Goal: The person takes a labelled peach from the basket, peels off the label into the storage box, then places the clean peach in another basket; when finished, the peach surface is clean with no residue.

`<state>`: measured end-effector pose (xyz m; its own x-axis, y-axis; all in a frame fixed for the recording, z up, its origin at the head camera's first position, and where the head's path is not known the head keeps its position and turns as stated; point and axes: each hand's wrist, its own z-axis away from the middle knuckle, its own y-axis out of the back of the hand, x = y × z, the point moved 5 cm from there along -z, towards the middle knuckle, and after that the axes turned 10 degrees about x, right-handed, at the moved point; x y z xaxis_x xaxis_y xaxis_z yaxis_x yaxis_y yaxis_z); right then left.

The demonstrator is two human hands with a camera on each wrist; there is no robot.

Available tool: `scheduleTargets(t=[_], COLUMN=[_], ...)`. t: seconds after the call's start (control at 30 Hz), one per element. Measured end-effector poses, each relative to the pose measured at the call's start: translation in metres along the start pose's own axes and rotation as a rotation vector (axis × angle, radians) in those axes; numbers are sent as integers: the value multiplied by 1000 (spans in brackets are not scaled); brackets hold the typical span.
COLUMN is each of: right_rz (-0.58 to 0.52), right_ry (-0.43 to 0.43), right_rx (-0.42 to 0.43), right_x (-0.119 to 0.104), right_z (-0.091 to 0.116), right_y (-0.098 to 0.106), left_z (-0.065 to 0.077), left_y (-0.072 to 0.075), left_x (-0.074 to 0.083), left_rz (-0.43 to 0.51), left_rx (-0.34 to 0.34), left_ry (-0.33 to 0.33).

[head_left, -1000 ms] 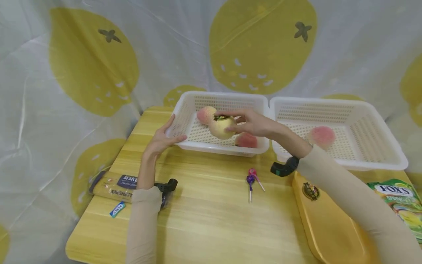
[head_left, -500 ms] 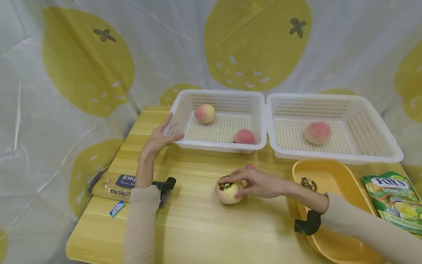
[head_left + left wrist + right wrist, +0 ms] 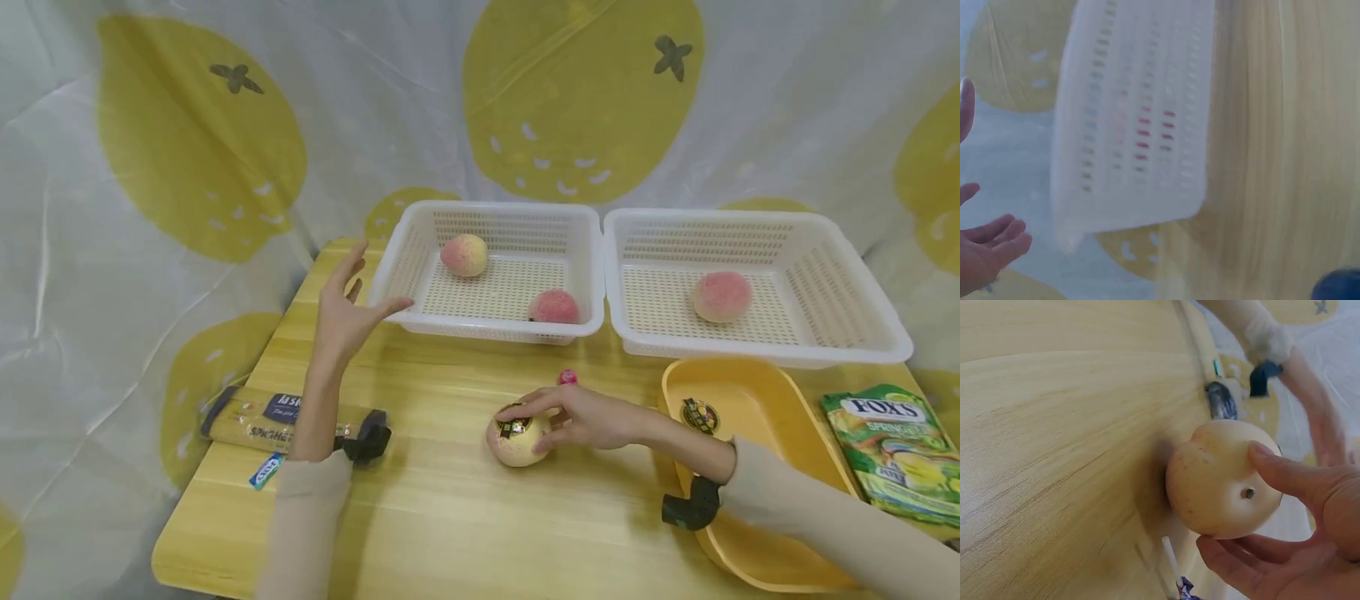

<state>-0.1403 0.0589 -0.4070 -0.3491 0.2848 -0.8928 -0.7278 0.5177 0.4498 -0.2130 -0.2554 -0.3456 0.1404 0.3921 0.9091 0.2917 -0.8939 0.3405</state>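
Note:
In the head view my right hand [image 3: 592,419] grips a pale yellow and pink peach [image 3: 517,439] with a dark round sticker, low over the middle of the table. The right wrist view shows the thumb on one side of the peach [image 3: 1222,481] and the fingers under the other. My left hand [image 3: 343,321] has its fingers spread, just left of the left white basket [image 3: 480,325]. That basket's wall [image 3: 1135,206] fills much of the left wrist view, apart from the fingers. Two peaches lie inside it, one pink-yellow [image 3: 465,255] and one redder [image 3: 555,307].
Beside it stands a second white basket [image 3: 750,350] with one pink peach [image 3: 722,297]. A yellow tub [image 3: 757,400] and a green Fox's bag [image 3: 892,450] are at right. Spaghetti [image 3: 251,419] and a small blue packet [image 3: 266,472] lie left. A pink lollipop [image 3: 567,377] shows behind my right hand.
My right hand has brought the stickered peach out of the left basket, toward me and down to the table. My left hand has let go of the basket's rim and moved left.

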Motion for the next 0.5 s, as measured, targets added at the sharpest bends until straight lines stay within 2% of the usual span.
scheduleTargets(t=[0.03, 0.07, 0.13, 0.2, 0.27, 0.3, 0.37, 0.5], right_rz=[1, 6, 8, 4, -10, -19, -38, -75], right_ry=[-3, -7, -9, -5, -5, -2, -2, -7], right_rx=[-1, 0, -2, -2, -7, -13, -22, -31], right_x=[0, 1, 1, 1, 0, 0, 0, 1], right_z=[0, 1, 2, 3, 4, 4, 5, 8], right_y=[0, 0, 0, 2, 3, 3, 4, 6], left_z=[12, 25, 53, 82, 105, 114, 127, 139], left_y=[-3, -9, -29, -53, -76, -86, -103, -124], left_x=[13, 24, 38, 39, 30, 25, 14, 3], left_rz=[17, 32, 46, 20, 4, 21, 52, 131], left_rx=[-40, -114, -327, -564, -736, -792, -853, -867], left_ry=[-39, -67, -115, -105, -77, -48, 26, 118])
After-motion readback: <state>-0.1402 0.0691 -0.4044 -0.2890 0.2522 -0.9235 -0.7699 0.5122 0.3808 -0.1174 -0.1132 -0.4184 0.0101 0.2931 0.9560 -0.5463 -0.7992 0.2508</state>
